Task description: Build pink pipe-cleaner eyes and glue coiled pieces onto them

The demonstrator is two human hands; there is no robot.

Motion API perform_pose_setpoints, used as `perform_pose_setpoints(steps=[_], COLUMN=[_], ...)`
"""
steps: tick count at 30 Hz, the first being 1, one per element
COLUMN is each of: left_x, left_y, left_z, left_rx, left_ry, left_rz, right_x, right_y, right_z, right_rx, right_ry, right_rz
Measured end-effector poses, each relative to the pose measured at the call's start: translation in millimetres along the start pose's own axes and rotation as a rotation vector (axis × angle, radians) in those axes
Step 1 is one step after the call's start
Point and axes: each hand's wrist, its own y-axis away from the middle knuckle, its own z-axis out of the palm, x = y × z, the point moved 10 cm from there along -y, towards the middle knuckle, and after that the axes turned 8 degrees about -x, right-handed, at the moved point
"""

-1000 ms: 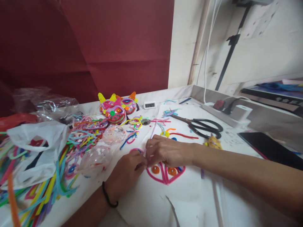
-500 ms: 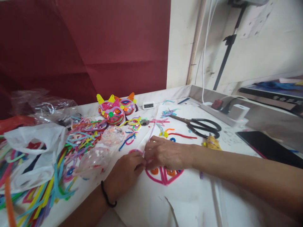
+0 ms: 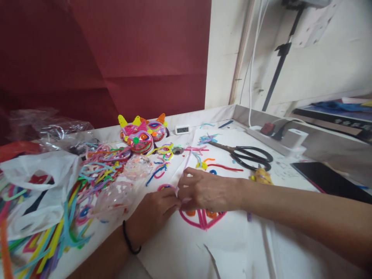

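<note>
My left hand (image 3: 154, 214) and my right hand (image 3: 203, 188) meet over a pink pipe-cleaner shape (image 3: 202, 219) lying on white paper (image 3: 232, 240). Fingers of both hands are pinched together on a thin pale pink pipe cleaner (image 3: 186, 162) that runs up and away from them. Two orange coils sit inside the pink shape, partly hidden under my right hand. A black band circles my left wrist.
Black scissors (image 3: 250, 155) lie to the right, a yellow glue gun (image 3: 262, 176) near them. Finished colourful masks (image 3: 142, 136) and a small clock (image 3: 183, 129) stand at the back. A heap of pipe cleaners (image 3: 95, 170), clear plastic domes (image 3: 116, 195) and a white bag (image 3: 37, 186) fill the left. A dark tablet (image 3: 331, 180) lies far right.
Both hands have stayed pinched together over the pink shape; my right hand shifted slightly down, covering more of the orange coils.
</note>
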Motion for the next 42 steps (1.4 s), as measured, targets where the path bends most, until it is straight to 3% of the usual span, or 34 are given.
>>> perform_pose_setpoints(steps=[10,17,25,29,34,42], left_x=[5.3,9.9,15.9,26.4,39.0,47.6], left_y=[5.3,7.4,11.4,15.8,21.4,23.9], left_z=[-1.3,0.1,1.5,4.5,6.6,8.4], left_rx=[0.023,0.007,-0.014,0.011,0.050,0.061], left_ry=[-0.047,-0.127,-0.310,-0.431,-0.547,-0.636], left_rz=[0.081,0.120,0.149,0.239,0.363,0.394], right_x=[3.0,16.0,36.2,42.0,39.9,29.0], right_y=[-0.6,4.2,33.2,51.0,61.9,54.7], right_z=[-4.9,-9.4,-12.1,-12.4,-11.7,-12.6], right_rx=[-0.011,0.064,0.136,0.160,0.123,0.111], right_ry=[-0.138,-0.305,-0.345,-0.357,-0.349,-0.324], right_rz=[0.011,0.083,0.208,0.259,0.315,0.299])
